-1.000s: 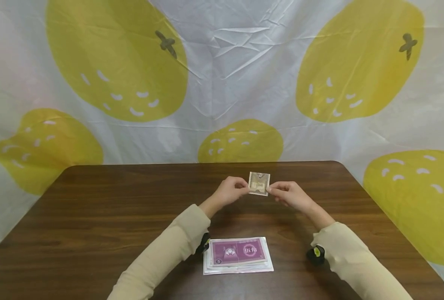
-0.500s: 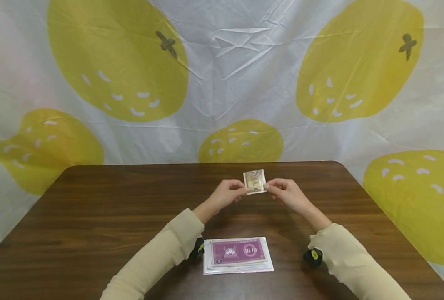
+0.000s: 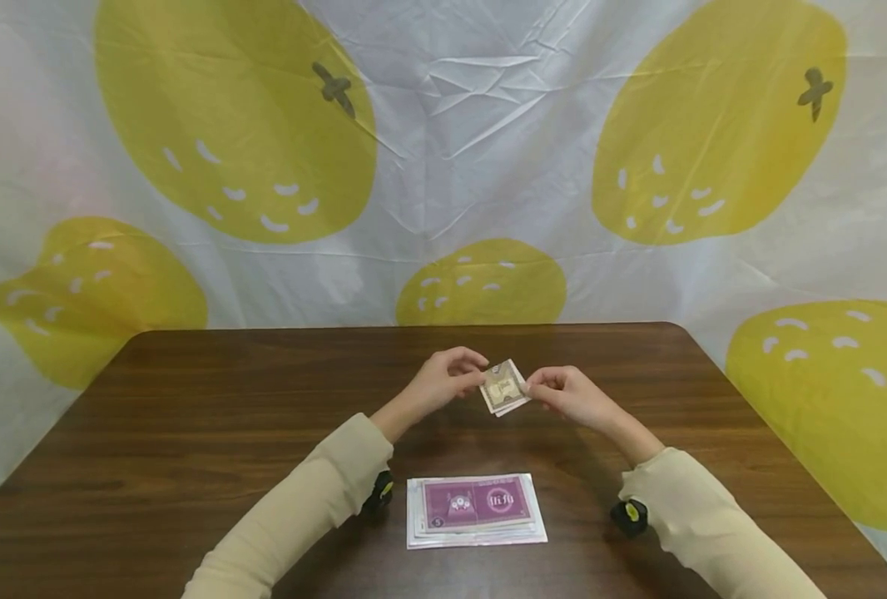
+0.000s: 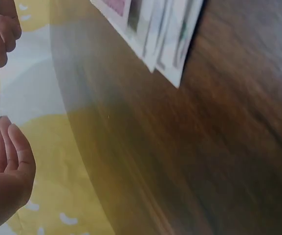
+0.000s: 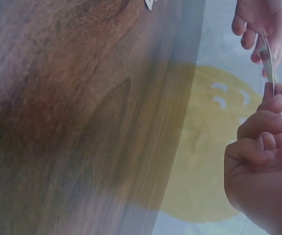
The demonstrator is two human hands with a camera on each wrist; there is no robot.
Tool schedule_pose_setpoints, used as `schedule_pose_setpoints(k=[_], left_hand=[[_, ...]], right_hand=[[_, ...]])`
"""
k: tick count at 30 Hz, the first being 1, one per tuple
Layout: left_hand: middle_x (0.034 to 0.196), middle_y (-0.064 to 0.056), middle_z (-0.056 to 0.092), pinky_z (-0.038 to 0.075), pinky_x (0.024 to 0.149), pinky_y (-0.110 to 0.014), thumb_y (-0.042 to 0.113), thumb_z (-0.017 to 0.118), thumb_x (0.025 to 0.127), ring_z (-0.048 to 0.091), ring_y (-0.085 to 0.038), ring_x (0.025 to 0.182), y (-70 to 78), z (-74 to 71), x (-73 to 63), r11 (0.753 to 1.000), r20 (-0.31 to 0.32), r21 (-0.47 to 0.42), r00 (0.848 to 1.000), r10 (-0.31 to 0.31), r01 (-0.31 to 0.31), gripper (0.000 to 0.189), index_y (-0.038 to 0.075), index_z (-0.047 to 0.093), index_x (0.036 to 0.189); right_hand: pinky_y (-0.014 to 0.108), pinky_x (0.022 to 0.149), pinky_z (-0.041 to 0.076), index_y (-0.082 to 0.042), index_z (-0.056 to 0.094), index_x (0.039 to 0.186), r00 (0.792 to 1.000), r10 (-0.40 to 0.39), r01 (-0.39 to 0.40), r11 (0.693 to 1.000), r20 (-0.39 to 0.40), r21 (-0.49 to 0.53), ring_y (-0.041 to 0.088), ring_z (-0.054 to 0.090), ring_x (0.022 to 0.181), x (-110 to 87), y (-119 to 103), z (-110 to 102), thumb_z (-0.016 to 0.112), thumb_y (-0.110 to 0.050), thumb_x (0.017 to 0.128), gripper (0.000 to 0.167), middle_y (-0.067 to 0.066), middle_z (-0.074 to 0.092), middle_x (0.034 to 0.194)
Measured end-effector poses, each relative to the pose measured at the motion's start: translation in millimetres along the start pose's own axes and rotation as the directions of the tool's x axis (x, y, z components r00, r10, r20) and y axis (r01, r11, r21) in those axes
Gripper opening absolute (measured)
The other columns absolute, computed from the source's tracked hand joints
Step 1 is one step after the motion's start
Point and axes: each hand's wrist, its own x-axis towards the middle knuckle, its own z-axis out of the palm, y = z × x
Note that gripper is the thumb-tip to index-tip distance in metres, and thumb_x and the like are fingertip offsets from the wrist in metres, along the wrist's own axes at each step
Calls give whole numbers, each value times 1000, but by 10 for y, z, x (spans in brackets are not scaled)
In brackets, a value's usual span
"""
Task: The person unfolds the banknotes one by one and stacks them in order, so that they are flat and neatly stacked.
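A small folded banknote, yellow-brown with pale edges, is held tilted above the far part of the table. My right hand pinches its right edge between thumb and fingers. At its upper left corner, my left hand holds the note with thumb and fingertips. Seen nearly edge-on in the right wrist view, the banknote is a thin strip between both hands. Nearer the person, a stack of flat notes lies on the table, a purple one on top and wider pale sheets underneath.
The dark wooden table has rounded far corners. Behind it hangs a white cloth printed with big yellow fruit. Black wrist devices sit at the cuffs of the pale sleeves.
The folded banknote has tilted and shifted slightly left and toward the person. The left hand moved left and re-set its fingers at the note's corner. The stack stays put.
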Motion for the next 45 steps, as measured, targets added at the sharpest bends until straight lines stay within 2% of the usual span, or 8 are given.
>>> schedule_pose_setpoints(k=[7, 14, 16, 21, 28, 31, 36, 45], left_hand=[[74, -6, 58, 46, 58, -42, 8, 60, 83, 54, -36, 69, 1, -54, -27, 986, 125, 96, 985, 121, -134, 33, 7, 55, 115], [70, -4, 55, 46, 54, -29, 6, 58, 84, 54, -22, 61, 25, -87, -67, 962, 278, 137, 942, 191, -235, 44, 11, 47, 126], [71, -6, 55, 46, 55, -30, 5, 58, 84, 54, -24, 62, 62, -90, -96, 962, 306, 129, 932, 193, -242, 42, 8, 48, 125], [72, -8, 55, 47, 58, -39, 5, 58, 84, 54, -36, 67, 43, -80, -112, 962, 320, 123, 927, 193, -243, 35, 7, 52, 118], [69, -6, 56, 43, 52, -24, 8, 61, 83, 52, -18, 58, 6, -42, -93, 929, 327, 174, 909, 257, -325, 19, 7, 51, 98], [72, -15, 57, 44, 52, -25, 8, 59, 84, 53, -24, 58, 16, -34, -95, 939, 340, 148, 908, 246, -310, 12, 6, 50, 91], [79, -25, 55, 42, 48, -27, 8, 55, 87, 53, -39, 64, 31, -60, -112, 973, 370, 75, 912, 174, -216, 7, 5, 50, 88], [82, -23, 54, 39, 46, -28, 8, 55, 87, 52, -37, 68, 10, -126, -124, 985, 407, 49, 904, 130, -163, 5, 4, 52, 89]], right_hand=[[22, 39, 30, 0, 58, 81, 999, 0, -1, 1000, 35, 9, 7, 35, 43, -16, 0, 16, 55, -17, 87, 18, 7, 47, 58], [22, 40, 29, 0, 58, 81, 1000, -3, 3, 1000, 17, 15, 7, 34, 43, -11, 17, 33, 55, -19, 88, 21, 4, 45, 57], [22, 40, 28, 0, 58, 81, 1000, -3, 2, 1000, 11, 13, 7, 34, 43, -6, 29, 40, 55, -20, 88, 21, 4, 45, 56], [21, 40, 27, 0, 59, 81, 1000, -1, 1, 1000, 10, 21, 7, 33, 43, -12, 25, 57, 56, -20, 87, 21, 2, 43, 56], [21, 39, 26, 3, 59, 82, 999, 5, -8, 997, 42, 83, 6, 30, 42, -24, -14, 79, 56, -20, 87, 24, 0, 41, 53], [21, 39, 25, 4, 59, 84, 998, 28, -36, 991, 63, 127, 7, 31, 42, -22, -10, 90, 56, -21, 87, 25, 0, 41, 54], [21, 40, 26, 2, 58, 84, 994, 63, -80, 977, 92, 197, 8, 33, 43, -28, 9, 105, 55, -19, 87, 21, 1, 42, 55], [22, 41, 25, 6, 57, 88, 991, 59, -87, 965, 117, 247, 6, 34, 42, -62, -23, 112, 51, -11, 87, 18, -1, 42, 55]])
